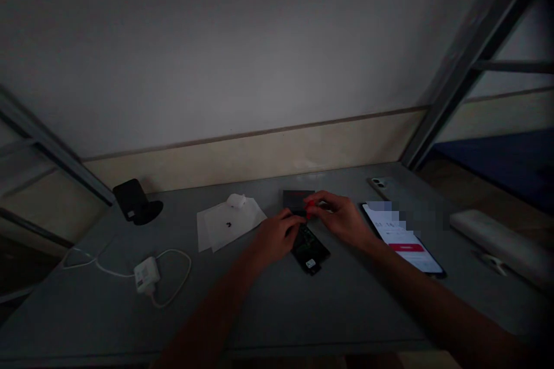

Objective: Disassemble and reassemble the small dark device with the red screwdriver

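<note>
A dark circuit board with a small white label lies on the grey table in front of me. My left hand bends over its upper end, fingers closed at the board's edge. Between the pinched fingers of my right hand is a small red screwdriver, upright above the same end; its tip is hidden by my left fingers. A dark flat box lies just behind the hands. Left of them, tiny dark pieces, perhaps screws, rest on white paper sheets.
On the paper sits a white earbud case. A black stand and a white adapter with its cable are at left. To the right lie a lit tablet or phone, another phone and a pale long object. A wall stands behind.
</note>
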Action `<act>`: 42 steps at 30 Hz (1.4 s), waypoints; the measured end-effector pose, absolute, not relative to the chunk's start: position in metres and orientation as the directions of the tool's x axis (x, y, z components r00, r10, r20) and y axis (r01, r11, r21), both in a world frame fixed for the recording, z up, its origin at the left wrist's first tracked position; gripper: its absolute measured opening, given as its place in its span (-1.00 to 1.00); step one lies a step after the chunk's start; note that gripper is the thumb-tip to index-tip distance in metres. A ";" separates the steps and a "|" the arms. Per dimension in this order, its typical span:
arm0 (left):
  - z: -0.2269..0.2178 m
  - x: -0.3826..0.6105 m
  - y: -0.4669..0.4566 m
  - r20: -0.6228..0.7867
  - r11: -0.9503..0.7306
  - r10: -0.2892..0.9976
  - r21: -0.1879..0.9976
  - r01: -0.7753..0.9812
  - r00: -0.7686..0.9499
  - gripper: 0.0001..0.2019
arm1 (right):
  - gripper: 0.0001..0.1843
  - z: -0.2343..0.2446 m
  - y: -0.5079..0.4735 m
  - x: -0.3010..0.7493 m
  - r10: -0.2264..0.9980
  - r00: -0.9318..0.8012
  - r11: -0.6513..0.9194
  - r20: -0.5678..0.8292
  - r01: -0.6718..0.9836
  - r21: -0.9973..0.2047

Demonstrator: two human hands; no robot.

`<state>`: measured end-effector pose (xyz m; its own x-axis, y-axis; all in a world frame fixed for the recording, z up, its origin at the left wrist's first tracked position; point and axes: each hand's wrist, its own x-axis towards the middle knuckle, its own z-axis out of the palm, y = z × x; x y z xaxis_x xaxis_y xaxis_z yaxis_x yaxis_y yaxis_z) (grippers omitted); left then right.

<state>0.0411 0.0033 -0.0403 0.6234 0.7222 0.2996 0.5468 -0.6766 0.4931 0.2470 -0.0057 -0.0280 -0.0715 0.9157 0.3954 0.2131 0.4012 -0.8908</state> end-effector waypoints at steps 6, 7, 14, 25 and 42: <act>-0.036 0.045 0.001 0.430 -0.701 0.703 0.555 0.448 0.566 -0.74 | -0.79 -0.021 -0.010 0.246 0.850 -0.208 0.524 0.483 0.259 -0.811; -0.036 0.047 0.001 0.450 -0.702 0.702 0.568 0.431 0.551 -0.75 | -0.78 -0.020 -0.011 0.246 0.830 -0.224 0.555 0.510 0.263 -0.789; -0.042 0.059 0.006 0.465 -0.644 0.757 0.647 0.407 0.458 -0.82 | -0.84 -0.020 -0.013 0.237 0.766 -0.201 0.641 0.610 0.306 -0.704; -0.042 0.064 0.010 0.452 -0.565 0.816 0.755 0.332 0.360 -0.89 | -0.92 -0.015 -0.017 0.238 0.805 -0.127 0.590 0.579 0.276 -0.759; -0.044 0.064 0.010 0.472 -0.598 0.789 0.736 0.317 0.393 -0.83 | -0.81 -0.016 -0.015 0.243 0.844 -0.147 0.536 0.516 0.263 -0.802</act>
